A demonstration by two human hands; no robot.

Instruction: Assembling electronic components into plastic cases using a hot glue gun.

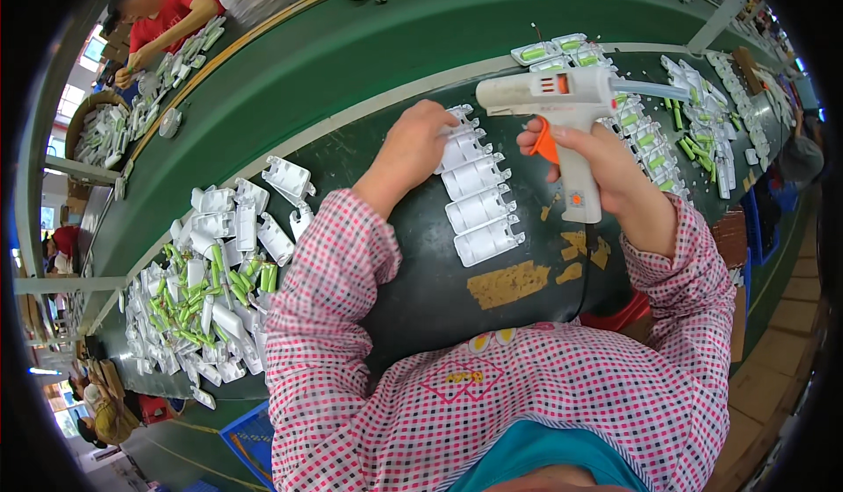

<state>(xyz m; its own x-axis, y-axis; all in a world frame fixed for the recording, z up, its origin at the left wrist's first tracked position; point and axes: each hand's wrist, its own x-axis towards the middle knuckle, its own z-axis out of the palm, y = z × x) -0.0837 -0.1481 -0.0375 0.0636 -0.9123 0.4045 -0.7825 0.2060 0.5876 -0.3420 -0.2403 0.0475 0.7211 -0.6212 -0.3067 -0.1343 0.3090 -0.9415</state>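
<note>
My right hand [628,167] is wrapped round the grip of a white hot glue gun [544,97], with fingers at its orange trigger. The gun's nozzle points left and a translucent glue stick [650,88] sticks out of its back. Below the nozzle, a row of hollow white plastic casings [476,206] lies side by side on the dark tabletop. At the far end of that row my left hand [411,149] has its fingertips closed on a white plastic casing [461,123]; the hand partly hides it.
A heap of white casings and green cylindrical cells [211,303] spreads at the left. Further right lie casings fitted with green cells [645,141] and loose parts [694,149]. Brown tape [507,285] marks the tabletop. A co-worker in red [180,9] sits across the green belt [351,48].
</note>
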